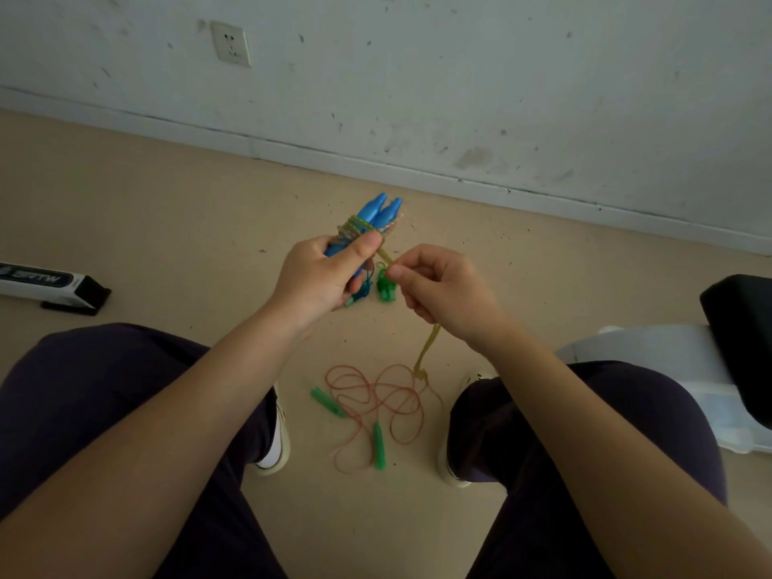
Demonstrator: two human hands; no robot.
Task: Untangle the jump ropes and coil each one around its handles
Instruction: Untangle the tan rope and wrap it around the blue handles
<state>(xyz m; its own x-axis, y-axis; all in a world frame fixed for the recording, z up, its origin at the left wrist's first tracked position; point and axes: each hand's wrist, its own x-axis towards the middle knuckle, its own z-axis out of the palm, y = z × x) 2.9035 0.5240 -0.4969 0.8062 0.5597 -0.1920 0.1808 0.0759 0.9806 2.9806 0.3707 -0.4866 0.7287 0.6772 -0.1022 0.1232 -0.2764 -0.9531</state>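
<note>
Nearby — red rope [373, 405], box [50, 283].

Scuffed white wall [459, 77] with socket [230, 43], beige floor [146, 211]

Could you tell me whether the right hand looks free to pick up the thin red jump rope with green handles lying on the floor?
Probably not yet: the right hand pinches the yellow-green cord, though nothing covers the red jump rope.

Blue handles [378, 213] wrapped in yellowish rope [426, 348]. On the tan floor [167, 211] a thin red rope [376, 394] has green handles [378, 447]. Pants [104, 390] are dark purple-ish, wall [459, 77] off-white and speckled with dark marks.
</note>
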